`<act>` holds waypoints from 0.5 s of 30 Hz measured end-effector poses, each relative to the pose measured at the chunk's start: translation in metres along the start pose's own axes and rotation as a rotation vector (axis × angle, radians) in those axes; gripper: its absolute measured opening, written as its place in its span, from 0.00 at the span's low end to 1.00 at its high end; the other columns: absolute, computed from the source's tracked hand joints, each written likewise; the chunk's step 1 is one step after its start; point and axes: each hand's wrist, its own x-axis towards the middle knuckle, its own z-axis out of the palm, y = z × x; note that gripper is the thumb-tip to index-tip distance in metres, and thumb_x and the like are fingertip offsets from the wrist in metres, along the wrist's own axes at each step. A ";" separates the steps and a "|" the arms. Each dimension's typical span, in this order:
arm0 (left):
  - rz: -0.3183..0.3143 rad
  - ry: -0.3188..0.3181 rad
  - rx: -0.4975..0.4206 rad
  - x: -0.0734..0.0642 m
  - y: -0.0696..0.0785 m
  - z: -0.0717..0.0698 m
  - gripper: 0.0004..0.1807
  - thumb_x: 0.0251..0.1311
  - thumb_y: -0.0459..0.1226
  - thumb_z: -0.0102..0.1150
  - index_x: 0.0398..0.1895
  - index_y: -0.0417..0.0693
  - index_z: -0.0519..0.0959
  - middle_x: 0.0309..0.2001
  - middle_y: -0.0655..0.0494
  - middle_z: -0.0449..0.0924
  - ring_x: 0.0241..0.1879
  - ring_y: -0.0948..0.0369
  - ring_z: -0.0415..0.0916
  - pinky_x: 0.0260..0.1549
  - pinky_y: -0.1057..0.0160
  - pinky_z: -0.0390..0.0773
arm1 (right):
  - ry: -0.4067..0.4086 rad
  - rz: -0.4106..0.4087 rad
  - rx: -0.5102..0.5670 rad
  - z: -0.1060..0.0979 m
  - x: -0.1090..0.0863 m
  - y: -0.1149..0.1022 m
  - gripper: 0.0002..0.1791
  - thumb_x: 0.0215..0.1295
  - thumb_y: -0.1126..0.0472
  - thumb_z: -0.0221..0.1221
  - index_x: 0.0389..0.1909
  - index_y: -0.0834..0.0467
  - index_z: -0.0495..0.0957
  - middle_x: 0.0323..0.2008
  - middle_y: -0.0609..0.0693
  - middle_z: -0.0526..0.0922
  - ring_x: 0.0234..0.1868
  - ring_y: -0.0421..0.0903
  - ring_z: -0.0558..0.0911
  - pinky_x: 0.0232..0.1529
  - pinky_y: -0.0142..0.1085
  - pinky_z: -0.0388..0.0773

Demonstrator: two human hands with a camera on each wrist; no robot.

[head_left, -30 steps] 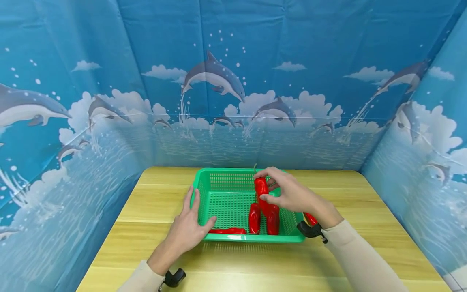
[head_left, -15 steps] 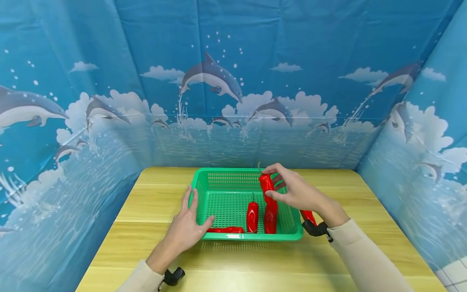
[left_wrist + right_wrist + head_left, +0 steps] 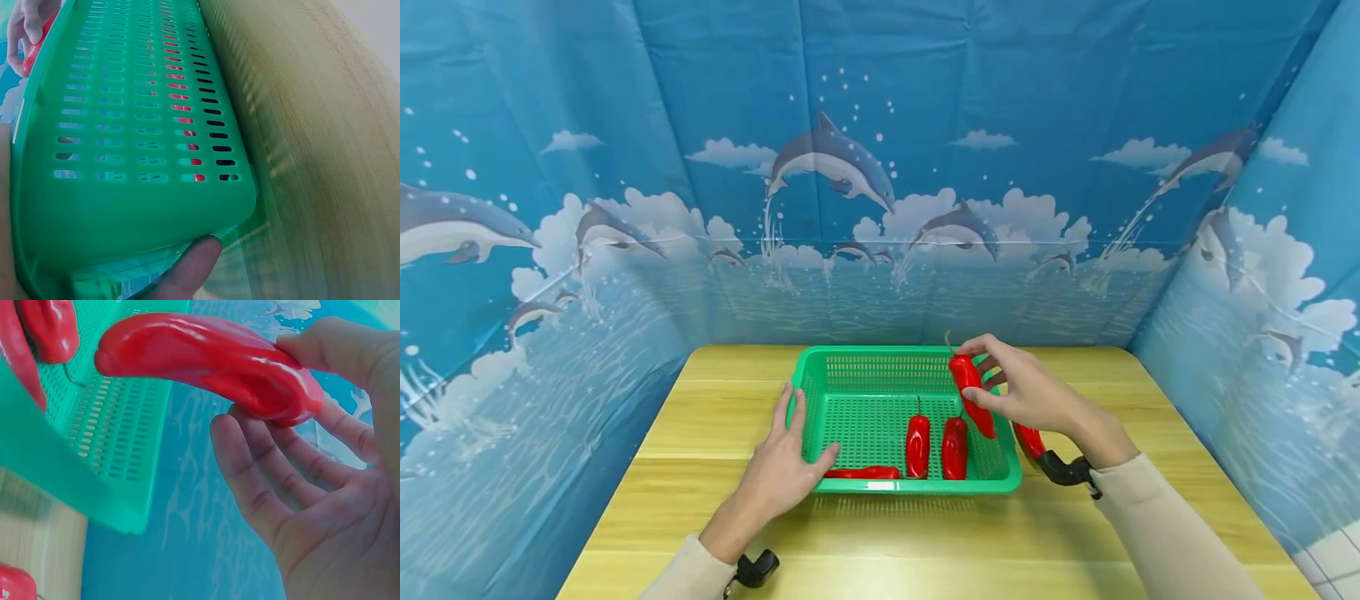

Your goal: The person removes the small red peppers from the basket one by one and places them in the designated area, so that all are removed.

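Note:
My right hand (image 3: 1033, 387) pinches a long red pepper (image 3: 968, 383) between thumb and fingertips, over the right side of a green plastic basket (image 3: 917, 487). The pepper's thin stem points up and its lower end slants right. In the right wrist view, the thumb presses the held pepper (image 3: 200, 353) from above. My left hand (image 3: 782, 471) lies at the basket's near left corner, thumb over the front rim and fingers fairly straight along the left side. Inside the basket, two red peppers (image 3: 917, 446) stand side by side, and another (image 3: 865, 472) lies along the front wall.
Beside the basket's right wall, a red pepper (image 3: 1030, 437) lies on the wooden table (image 3: 880, 542), partly hidden by the right wrist's black camera mount (image 3: 1060, 469). A blue dolphin-print curtain (image 3: 850, 292) closes off the back and sides.
My right hand has moved right with the pepper, whose lower end has swung clear of the peppers standing below. The left hand stays at the basket's corner.

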 end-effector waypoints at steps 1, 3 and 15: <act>-0.001 0.001 -0.002 0.000 -0.001 0.000 0.62 0.81 0.60 0.67 0.99 0.47 0.39 1.00 0.52 0.25 0.15 0.58 0.70 0.19 0.60 0.72 | 0.002 -0.001 -0.003 0.000 -0.001 0.002 0.30 0.82 0.59 0.73 0.79 0.52 0.74 0.72 0.52 0.86 0.61 0.50 0.89 0.63 0.56 0.91; -0.004 0.000 -0.006 -0.001 -0.002 0.001 0.62 0.81 0.60 0.67 0.99 0.47 0.39 1.00 0.53 0.25 0.15 0.58 0.70 0.19 0.60 0.72 | 0.005 -0.002 -0.010 0.000 -0.002 0.006 0.30 0.83 0.59 0.73 0.79 0.52 0.75 0.72 0.51 0.86 0.60 0.48 0.88 0.63 0.55 0.91; 0.006 0.008 0.000 0.002 -0.002 0.001 0.62 0.81 0.62 0.66 0.99 0.46 0.40 0.99 0.53 0.25 0.15 0.59 0.70 0.19 0.59 0.73 | 0.029 -0.007 -0.028 -0.003 -0.009 0.025 0.30 0.83 0.61 0.71 0.80 0.54 0.77 0.72 0.52 0.86 0.58 0.48 0.88 0.55 0.41 0.92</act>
